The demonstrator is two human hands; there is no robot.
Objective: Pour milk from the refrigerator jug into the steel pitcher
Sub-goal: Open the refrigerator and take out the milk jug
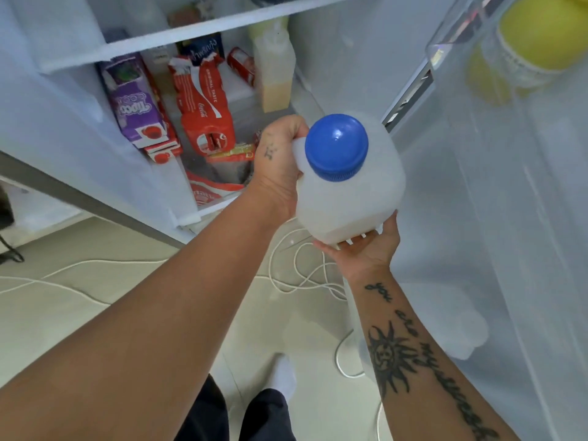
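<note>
A white plastic milk jug (353,202) with a blue screw cap (336,146) is held in mid-air in front of the open refrigerator. My left hand (280,167) is closed around the jug's handle on its left side. My right hand (366,249) lies palm-up under the jug's base and supports it. The cap is on. No steel pitcher is in view.
The fridge shelf (197,214) at left holds a purple juice carton (133,103), a red cola pack (203,103) and a pale bottle (275,78). The open door (496,192) stands at right, with yellow items in its upper bin. White cables (305,275) lie on the tiled floor.
</note>
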